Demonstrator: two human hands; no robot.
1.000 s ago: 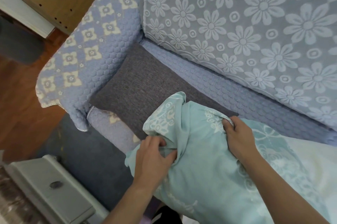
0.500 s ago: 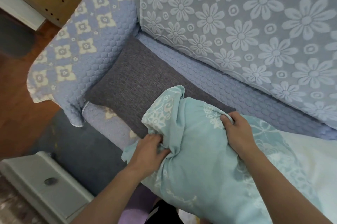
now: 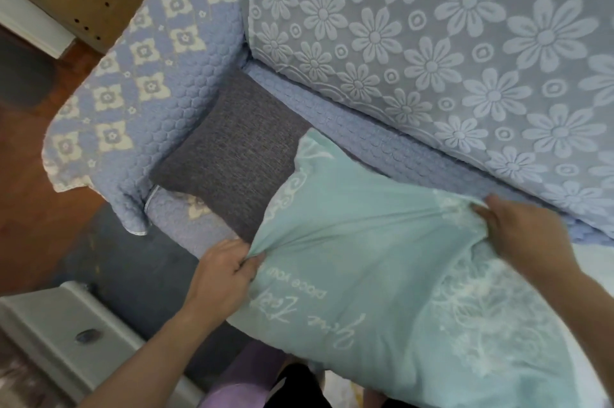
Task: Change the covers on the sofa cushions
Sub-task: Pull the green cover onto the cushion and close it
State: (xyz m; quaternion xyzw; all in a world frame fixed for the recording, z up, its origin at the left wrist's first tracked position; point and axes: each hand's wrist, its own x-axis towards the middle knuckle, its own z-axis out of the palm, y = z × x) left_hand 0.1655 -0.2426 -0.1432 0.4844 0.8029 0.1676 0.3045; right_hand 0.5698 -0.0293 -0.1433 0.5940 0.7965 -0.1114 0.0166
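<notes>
- Cover-fitting was the step in hand, as I judged it: the teal cushion cover [image 3: 382,274], printed with white script and scrollwork, lay stretched flat over a plump cushion at the near edge of the sofa seat [image 3: 382,148].
- Left hand [image 3: 226,274] pinched a gathered fold of the teal fabric at its near-left edge, fingers and thumb curled tight on the cloth.
- Right hand [image 3: 528,235] gripped the fabric at the far-right edge, fingers curled over a bunched ridge, with pull lines running across the cloth between the two hands.
- A grey cushion [image 3: 229,158] sat on the seat to the left, against the quilted armrest [image 3: 133,92], its right part tucked under the teal one; its cover was plain woven cloth.
- Next move, by my reckoning, called for an even tug outward from both hands to smooth the slack, then a look for the open end, which could not be seen.
</notes>
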